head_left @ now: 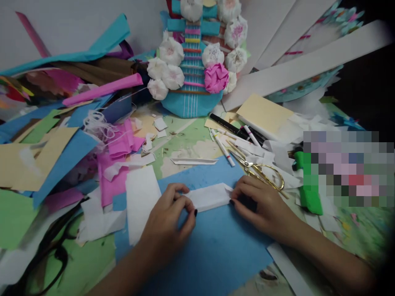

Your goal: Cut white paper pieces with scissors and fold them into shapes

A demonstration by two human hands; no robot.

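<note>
A folded strip of white paper [211, 197] lies over a blue sheet [212, 250], its right end creased at the corner. My left hand [173, 211] pinches the strip's left end between thumb and fingers. At the other end, my right hand [259, 201] grips the creased corner with its fingertips. Just beyond the strip sits a narrow folded white paper piece [195, 161]. Beside my left hand is a white paper rectangle [142, 201]. Gold-handled scissors [262, 172] rest behind my right hand.
At the back stands a blue paper guitar [191, 102] with white paper flowers [169, 49] and a pink one [216, 78]. Pens [224, 148] lie near the scissors. Coloured paper scraps [55, 156] and white string [100, 125] crowd the left, above black glasses [58, 255].
</note>
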